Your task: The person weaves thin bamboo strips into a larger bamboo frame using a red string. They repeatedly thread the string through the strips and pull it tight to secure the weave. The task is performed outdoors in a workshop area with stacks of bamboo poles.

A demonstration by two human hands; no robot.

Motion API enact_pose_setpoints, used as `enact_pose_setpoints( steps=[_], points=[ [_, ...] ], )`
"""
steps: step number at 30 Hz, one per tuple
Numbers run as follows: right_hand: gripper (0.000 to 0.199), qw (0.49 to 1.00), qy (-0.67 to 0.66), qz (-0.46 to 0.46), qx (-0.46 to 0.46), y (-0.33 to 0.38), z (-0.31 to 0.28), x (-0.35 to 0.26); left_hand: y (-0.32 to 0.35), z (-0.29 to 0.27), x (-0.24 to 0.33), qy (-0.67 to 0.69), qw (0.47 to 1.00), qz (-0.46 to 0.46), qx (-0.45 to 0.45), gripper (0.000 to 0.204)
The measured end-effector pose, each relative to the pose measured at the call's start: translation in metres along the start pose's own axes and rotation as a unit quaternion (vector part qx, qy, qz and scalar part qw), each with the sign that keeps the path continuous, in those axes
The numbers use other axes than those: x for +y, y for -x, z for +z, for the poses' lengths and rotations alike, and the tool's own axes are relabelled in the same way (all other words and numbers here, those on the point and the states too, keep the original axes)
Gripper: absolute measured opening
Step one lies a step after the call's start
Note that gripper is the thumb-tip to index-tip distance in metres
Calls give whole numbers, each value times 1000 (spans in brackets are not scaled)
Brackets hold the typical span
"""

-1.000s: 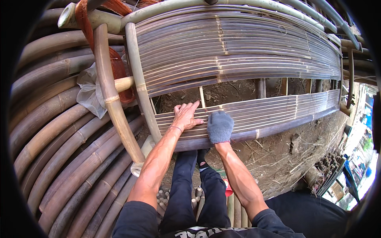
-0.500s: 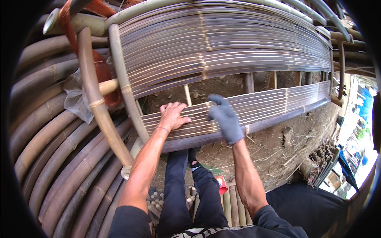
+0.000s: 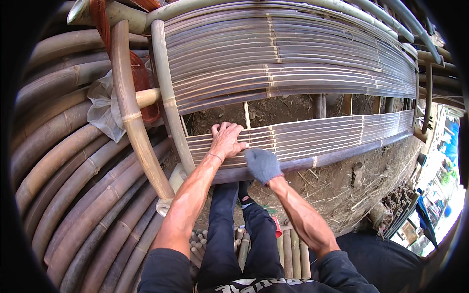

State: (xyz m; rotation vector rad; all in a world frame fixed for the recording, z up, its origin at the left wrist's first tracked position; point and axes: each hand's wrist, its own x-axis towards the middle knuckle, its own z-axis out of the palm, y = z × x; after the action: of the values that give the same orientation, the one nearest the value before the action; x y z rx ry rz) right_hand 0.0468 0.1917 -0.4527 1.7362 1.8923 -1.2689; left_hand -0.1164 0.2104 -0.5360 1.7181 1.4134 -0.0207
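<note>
A long bamboo bench frame point(image 3: 170, 102) holds rows of split bamboo slats, with an open gap between the far slats point(image 3: 322, 46) and the near slats point(image 3: 322, 136). My bare left hand point(image 3: 226, 140) lies across the left part of the near slats, its fingertips hooked at the edge by the gap and its thumb pointing right. Beside that thumb, my right hand point(image 3: 264, 165), in a grey knitted glove, is closed and rests over the near slats, close to the front bamboo rail point(image 3: 337, 155). What its curled fingers hold, if anything, is hidden.
Thick bamboo poles point(image 3: 73, 168) are stacked on the left, near a clear plastic bag point(image 3: 105, 105) and red netting point(image 3: 141, 80). Cut bamboo pieces point(image 3: 288, 254) and a red container point(image 3: 277, 227) lie by my legs. Straw litters the dirt floor point(image 3: 337, 195).
My right hand has come left and nearer, from extended fingers over the slats to a closed shape beside my left thumb. My left hand stays on the slats. The view has shifted slightly.
</note>
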Motion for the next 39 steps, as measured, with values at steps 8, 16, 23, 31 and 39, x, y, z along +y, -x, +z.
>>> enact_pose_setpoints(
  steps=[8,16,23,31,39],
  points=[
    [47,988,-114,73,-75,1,-23,63,0,-3,-3,32,999,-3,-36,64],
    [36,998,-48,44,3,7,29,60,-3,-12,37,38,977,9,208,41],
    [49,994,-64,-30,-86,6,75,87,-109,40,199,24,958,222,178,35],
    [36,704,-693,69,143,0,158,97,-137,81,226,-30,951,213,222,12],
    [30,924,-373,-60,53,22,54,89,-72,43,209,495,867,-36,-34,21]
  ],
)
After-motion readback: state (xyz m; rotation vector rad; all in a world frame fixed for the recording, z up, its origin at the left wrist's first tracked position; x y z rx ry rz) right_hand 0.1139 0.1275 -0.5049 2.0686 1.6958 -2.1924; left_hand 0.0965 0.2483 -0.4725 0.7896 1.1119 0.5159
